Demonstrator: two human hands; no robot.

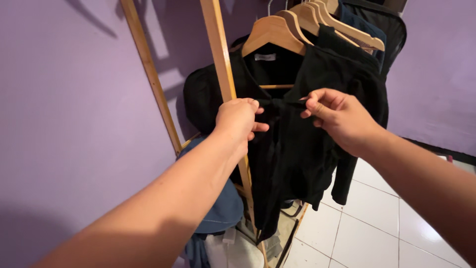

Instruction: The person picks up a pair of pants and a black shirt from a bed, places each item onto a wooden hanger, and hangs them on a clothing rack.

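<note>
head view: black shirt point(292, 144) seemingly vertical

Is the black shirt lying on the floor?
No, the black shirt hangs on a wooden hanger on the rack, while the left hand and right hand pinch its front near the collar.

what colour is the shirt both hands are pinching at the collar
Black, plain with no pattern; the shirt hangs on a wooden hanger, seen in the head view.
</note>
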